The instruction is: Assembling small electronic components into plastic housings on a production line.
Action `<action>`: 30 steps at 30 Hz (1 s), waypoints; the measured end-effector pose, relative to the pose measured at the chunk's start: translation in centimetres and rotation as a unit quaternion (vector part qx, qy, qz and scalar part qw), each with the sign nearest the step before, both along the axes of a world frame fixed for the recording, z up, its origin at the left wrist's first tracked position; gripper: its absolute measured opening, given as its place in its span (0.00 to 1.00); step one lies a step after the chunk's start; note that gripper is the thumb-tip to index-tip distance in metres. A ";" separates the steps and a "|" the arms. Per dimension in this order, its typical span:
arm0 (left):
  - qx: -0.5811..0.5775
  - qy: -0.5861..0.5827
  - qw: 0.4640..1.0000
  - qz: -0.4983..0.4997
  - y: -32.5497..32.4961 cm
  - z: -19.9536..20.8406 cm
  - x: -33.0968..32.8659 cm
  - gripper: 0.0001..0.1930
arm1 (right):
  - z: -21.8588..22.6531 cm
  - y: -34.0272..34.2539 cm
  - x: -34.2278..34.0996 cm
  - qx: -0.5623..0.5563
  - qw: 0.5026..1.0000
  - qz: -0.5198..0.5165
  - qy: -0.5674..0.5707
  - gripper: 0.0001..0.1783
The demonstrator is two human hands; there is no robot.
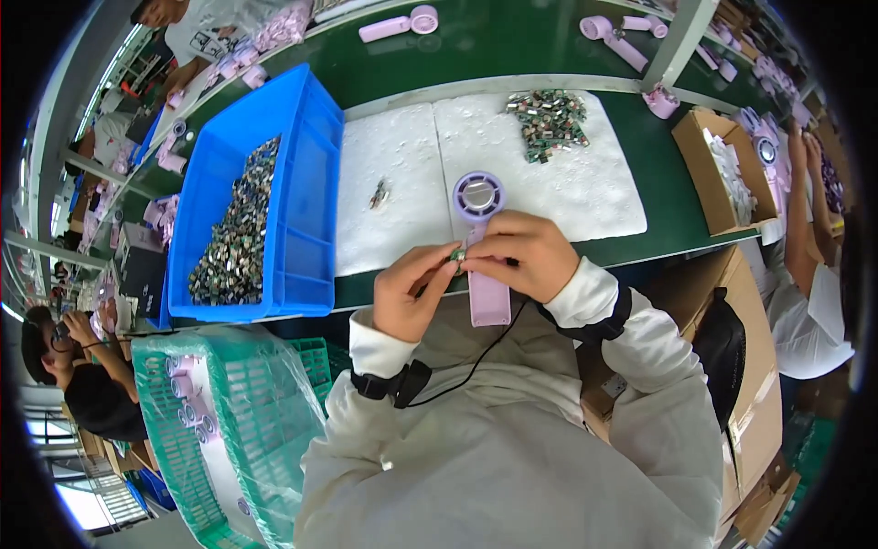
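Two Hands Pinch a Small Green Part Above a Lilac Fan

Nearest on the left, a green crate lined with clear plastic holds several lilac fan pieces; near on the right stands an open cardboard carton. Both wrists wear black straps over pale sleeves.

At the table's near edge, the left hand and the right hand meet fingertip to fingertip. Each has thumb and forefinger nearly together on a small green part (mostly covered by the fingers, so its shape is hard to read). Beneath them is a lilac handheld fan, its round head toward the far side and its handle end reaching past the table edge; whether the right hand also touches it, I cannot tell.

Beyond, white foam sheets bear a few loose pieces on the left and a heap of small parts farther off on the right. A blue bin of similar parts stands left of the sheets, and a cardboard box of white pieces right of them. Farthest away, more lilac fans lie on the green tabletop.
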State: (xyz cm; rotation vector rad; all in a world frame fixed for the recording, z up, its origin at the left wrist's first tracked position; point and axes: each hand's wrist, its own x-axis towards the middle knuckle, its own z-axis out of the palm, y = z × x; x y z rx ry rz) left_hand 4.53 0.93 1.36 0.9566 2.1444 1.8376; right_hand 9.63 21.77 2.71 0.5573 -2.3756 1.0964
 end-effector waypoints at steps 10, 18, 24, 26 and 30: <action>-0.164 0.249 0.951 0.082 -2.3 4.5 0.2 0.14 | -1.3 -0.1 -0.2 0.013 0.999 0.035 0.037 0.06; -0.050 0.019 0.996 0.074 -0.6 3.2 -0.4 0.13 | -1.0 0.3 -0.9 -0.045 0.999 0.023 0.000 0.07; 0.033 -0.106 0.993 0.034 -0.8 -0.4 -0.7 0.13 | -0.9 -0.1 -1.1 -0.042 0.999 0.005 -0.028 0.07; 0.031 -0.118 0.993 0.011 -0.8 -0.5 -0.4 0.14 | -0.7 0.0 -1.0 -0.054 0.998 0.007 -0.036 0.07; 0.025 -0.088 0.996 -0.011 -0.8 -0.3 -0.1 0.14 | 0.0 0.2 -0.5 -0.055 0.996 0.026 -0.066 0.07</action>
